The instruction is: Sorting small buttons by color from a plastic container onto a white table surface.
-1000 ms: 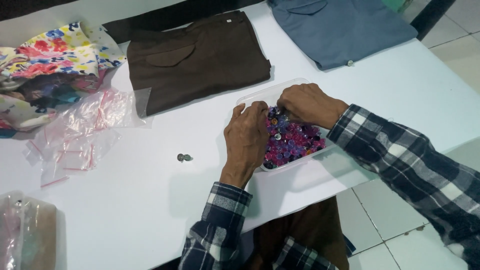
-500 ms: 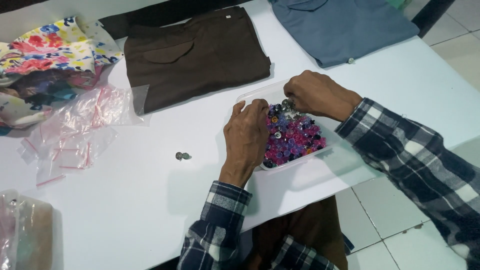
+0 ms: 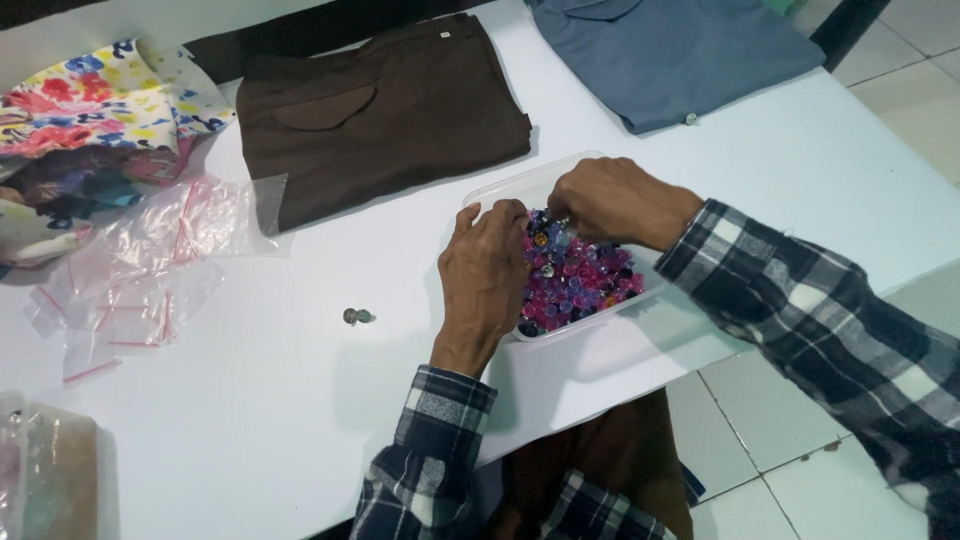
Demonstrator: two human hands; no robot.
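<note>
Clear plastic tub (image 3: 505, 190) of pink beads (image 3: 580, 280) under both hands' fingers (image 3: 510, 215)

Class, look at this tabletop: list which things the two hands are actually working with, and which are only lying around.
In hand:
left hand and right hand, both in the clear tray
pink and purple beads

Lying about:
brown folded garment
blue garment
floral cloth
small clear bags
small metal piece on the white table
</note>
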